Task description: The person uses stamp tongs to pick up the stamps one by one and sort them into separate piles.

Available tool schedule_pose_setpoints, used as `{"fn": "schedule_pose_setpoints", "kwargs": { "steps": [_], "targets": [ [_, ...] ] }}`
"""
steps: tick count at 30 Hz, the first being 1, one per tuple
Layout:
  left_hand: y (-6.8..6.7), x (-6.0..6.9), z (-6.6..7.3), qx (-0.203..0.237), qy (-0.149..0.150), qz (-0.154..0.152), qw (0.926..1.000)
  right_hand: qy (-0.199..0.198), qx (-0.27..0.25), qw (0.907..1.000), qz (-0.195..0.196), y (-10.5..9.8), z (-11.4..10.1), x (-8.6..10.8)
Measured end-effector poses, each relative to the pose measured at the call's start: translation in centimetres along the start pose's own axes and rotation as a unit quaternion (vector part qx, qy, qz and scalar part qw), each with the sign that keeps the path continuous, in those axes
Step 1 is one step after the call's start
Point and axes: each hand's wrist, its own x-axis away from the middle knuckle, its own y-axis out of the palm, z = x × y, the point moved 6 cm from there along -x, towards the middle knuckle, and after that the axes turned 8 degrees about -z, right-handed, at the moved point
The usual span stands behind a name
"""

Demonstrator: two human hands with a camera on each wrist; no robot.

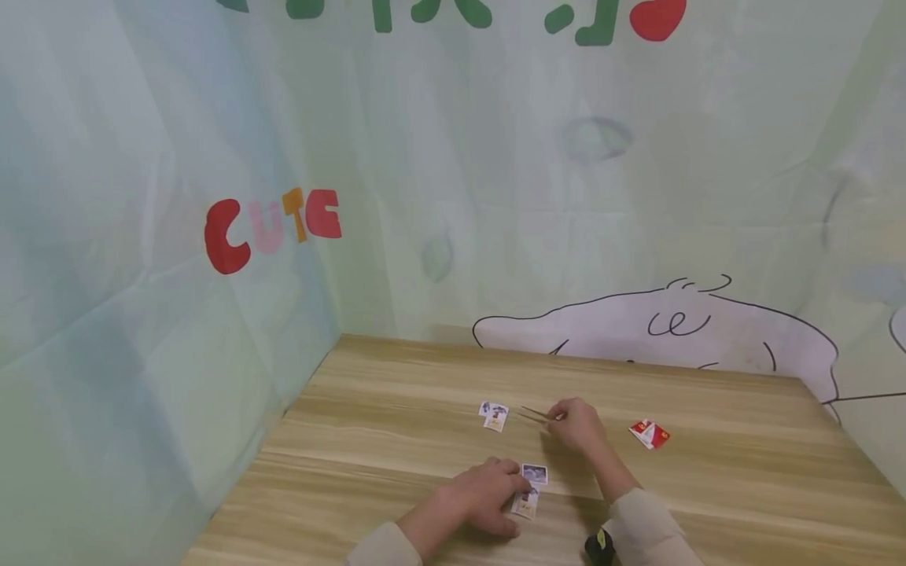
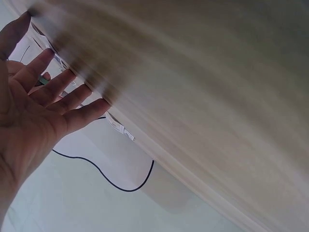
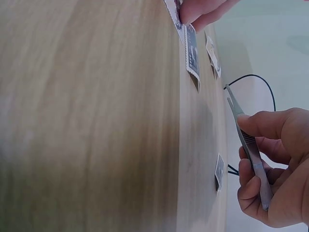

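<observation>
My right hand (image 1: 579,426) holds a pair of metal tweezers (image 3: 251,147) above the table, pinched between thumb and fingers. The tweezers' tips point left, slightly apart, with nothing visible between them. Just past the tips lie overlapping stamps (image 1: 495,418). Nearer to me, my left hand (image 1: 484,491) rests on the table with its fingers spread and fairly straight. One of its fingertips touches a pale stamp (image 1: 525,505) with a small figure printed on it. Directly beyond that stamp is a dark-pictured stamp (image 1: 534,474) with a white perforated border, its edge slightly raised in the right wrist view.
Red-and-white stamps (image 1: 650,434) lie to the right of my right hand. A small black object (image 1: 600,546) with a yellowish mark stands by the right sleeve. The wood-grain table (image 1: 368,409) meets printed cloth hangings (image 1: 439,196) behind and on the left.
</observation>
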Motion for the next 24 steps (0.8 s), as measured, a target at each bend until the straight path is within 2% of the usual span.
{"fn": "schedule_pose_setpoints", "kwargs": {
  "steps": [7,18,24],
  "targets": [
    [0.4,0.0,0.0,0.001,0.0,0.004,1.0,0.013,-0.016,0.9997,-0.012,-0.4,0.4,0.8],
    [0.4,0.0,-0.2,0.007,0.0,0.0,1.0,-0.005,-0.041,0.9991,0.007,-1.1,0.6,1.9],
    [0.5,0.1,-0.2,0.007,0.005,0.0,1.0,-0.022,-0.047,0.9987,0.004,-1.4,0.7,2.7]
  ]
}}
